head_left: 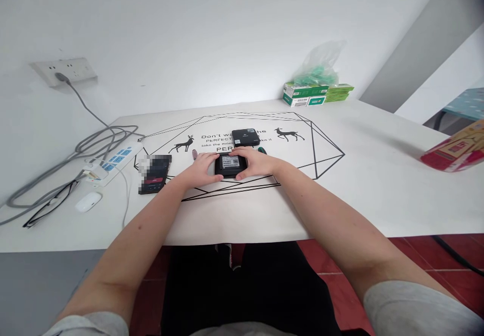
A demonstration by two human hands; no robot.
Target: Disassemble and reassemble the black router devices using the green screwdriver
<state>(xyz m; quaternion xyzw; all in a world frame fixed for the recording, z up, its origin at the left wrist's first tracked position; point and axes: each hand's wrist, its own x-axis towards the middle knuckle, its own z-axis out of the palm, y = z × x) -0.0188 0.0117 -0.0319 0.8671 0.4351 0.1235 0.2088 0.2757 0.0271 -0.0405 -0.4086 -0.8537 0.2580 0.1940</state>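
Gripping a small black device from both sides, the left hand and right hand curl closed around its ends, steadying it label-up on the white table; its black cover lies just beyond.

At frame centre, a black device with a white label; around it a white table printed with black line-drawn deer and geometric shapes — green-and-white boxes at upper right.
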